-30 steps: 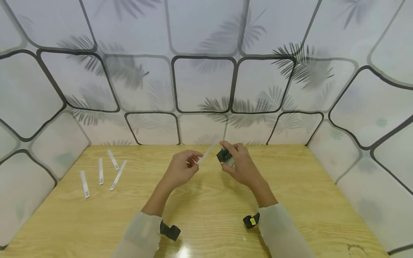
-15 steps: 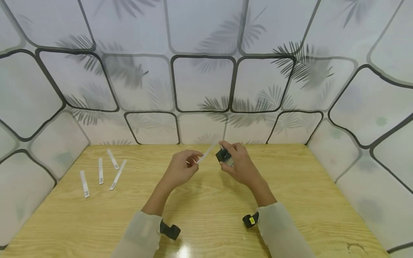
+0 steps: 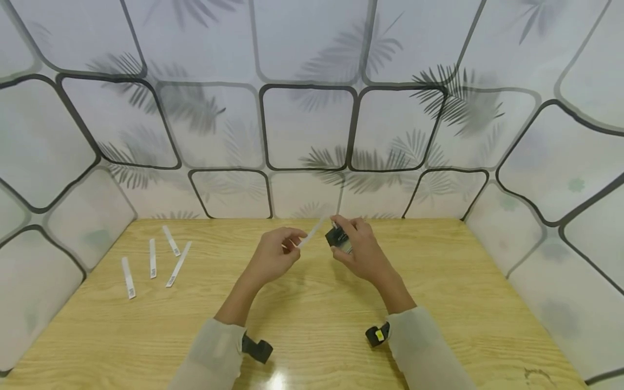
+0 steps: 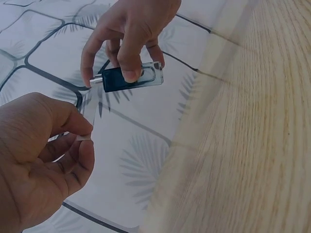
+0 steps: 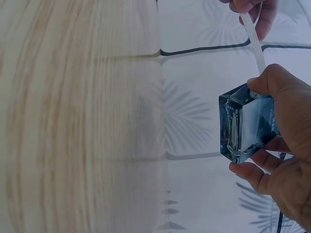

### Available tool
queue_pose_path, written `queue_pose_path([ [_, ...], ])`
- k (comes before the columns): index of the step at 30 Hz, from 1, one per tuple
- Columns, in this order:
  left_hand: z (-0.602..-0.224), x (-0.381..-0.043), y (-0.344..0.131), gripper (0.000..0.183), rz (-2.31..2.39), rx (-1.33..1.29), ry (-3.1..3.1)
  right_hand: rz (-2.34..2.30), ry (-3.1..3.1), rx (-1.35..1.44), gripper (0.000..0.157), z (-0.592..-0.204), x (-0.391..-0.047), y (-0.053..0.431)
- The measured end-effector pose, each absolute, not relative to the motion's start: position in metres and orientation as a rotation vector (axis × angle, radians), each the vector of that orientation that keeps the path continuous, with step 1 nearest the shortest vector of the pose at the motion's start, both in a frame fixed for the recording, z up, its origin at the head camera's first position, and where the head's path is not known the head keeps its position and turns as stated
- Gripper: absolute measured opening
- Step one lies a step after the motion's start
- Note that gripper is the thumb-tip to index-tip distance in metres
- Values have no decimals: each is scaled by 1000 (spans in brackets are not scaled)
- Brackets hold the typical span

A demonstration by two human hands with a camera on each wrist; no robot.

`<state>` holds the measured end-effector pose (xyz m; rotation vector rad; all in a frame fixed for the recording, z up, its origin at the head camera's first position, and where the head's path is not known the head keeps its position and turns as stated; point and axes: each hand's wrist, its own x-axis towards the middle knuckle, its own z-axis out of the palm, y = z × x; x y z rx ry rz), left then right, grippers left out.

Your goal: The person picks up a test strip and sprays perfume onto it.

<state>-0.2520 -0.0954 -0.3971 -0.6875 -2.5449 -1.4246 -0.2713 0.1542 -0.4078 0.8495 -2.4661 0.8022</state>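
My left hand pinches the near end of a white perfume test strip between thumb and fingers. The strip slants up toward my right hand, which grips a small glass perfume bottle. In the left wrist view the bottle lies tilted on its side, dark blue at the sprayer end and clear at the base. A fingertip rests on its silver sprayer, beside the strip's far end. From the right wrist, the thick glass base of the bottle faces the camera. Both hands are raised above the table.
Several white test strips with small printed marks lie spread on the left of the wooden table. Behind and at both sides stand pale walls patterned with dark outlines and leaves. A dark scuff marks the table's near right.
My right hand and the perfume bottle have shifted very slightly left, toward the strip. The left hand and the strips on the table stay in place.
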Motion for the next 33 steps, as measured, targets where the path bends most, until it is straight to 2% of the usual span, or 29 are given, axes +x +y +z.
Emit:
queue_pose_path([
  [33,-403,-254,-95,32,-1407,-697,-2542,811,-2476,840,66,-413,-272,152],
])
